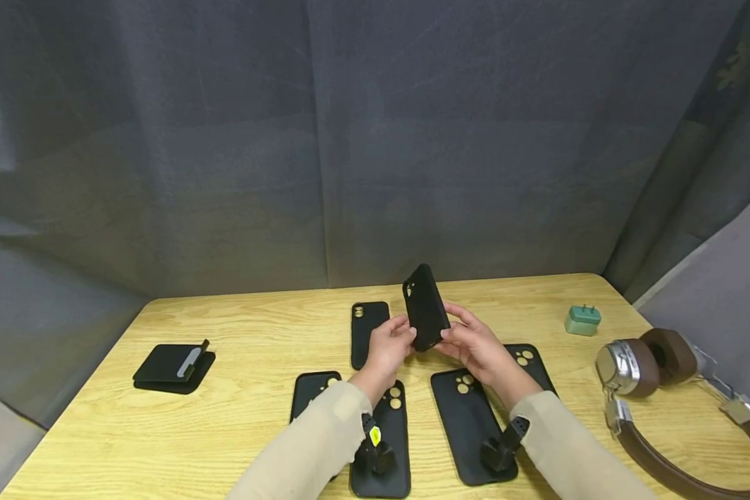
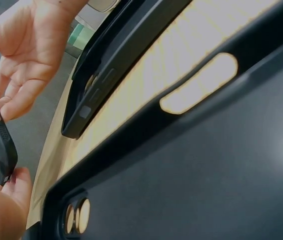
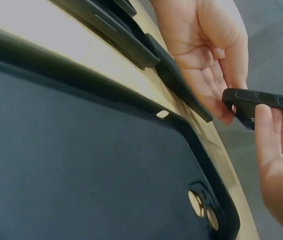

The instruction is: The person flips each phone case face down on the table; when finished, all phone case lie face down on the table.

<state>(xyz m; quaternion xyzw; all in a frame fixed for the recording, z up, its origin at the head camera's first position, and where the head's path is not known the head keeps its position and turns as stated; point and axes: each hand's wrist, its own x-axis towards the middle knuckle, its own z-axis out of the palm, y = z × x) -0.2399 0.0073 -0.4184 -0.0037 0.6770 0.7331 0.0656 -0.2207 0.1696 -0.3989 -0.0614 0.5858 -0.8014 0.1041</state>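
Held black phone case (image 1: 426, 307) at frame centre, pinched by both hands' fingers (image 1: 406, 328); best gripped by its edges.

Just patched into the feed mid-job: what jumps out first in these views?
A black phone case is held tilted above the middle of the wooden table, pinched at its lower end between the left hand and right hand. Five more black cases lie flat beneath and around the hands. At the right edge rest brown headphones, with a small green charger plug behind them.
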